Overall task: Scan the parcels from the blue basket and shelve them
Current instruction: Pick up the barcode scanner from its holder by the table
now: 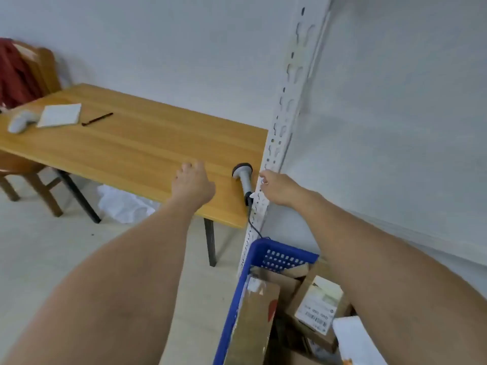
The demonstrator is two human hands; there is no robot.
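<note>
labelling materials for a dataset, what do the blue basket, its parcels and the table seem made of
Blue basket: likely moulded plastic, uniform colour, gridded holes. Parcels: brown matte cardboard, some with white paper labels. Table: wood or wood-look laminate, smooth, straight grain lines; cannot tell which.

so I count one table (131, 148), one blue basket (259, 245), at least three parcels (253, 325), one corded scanner (242, 172), one pen (97, 119), one white pad (60, 115), one chair (46, 69)
</note>
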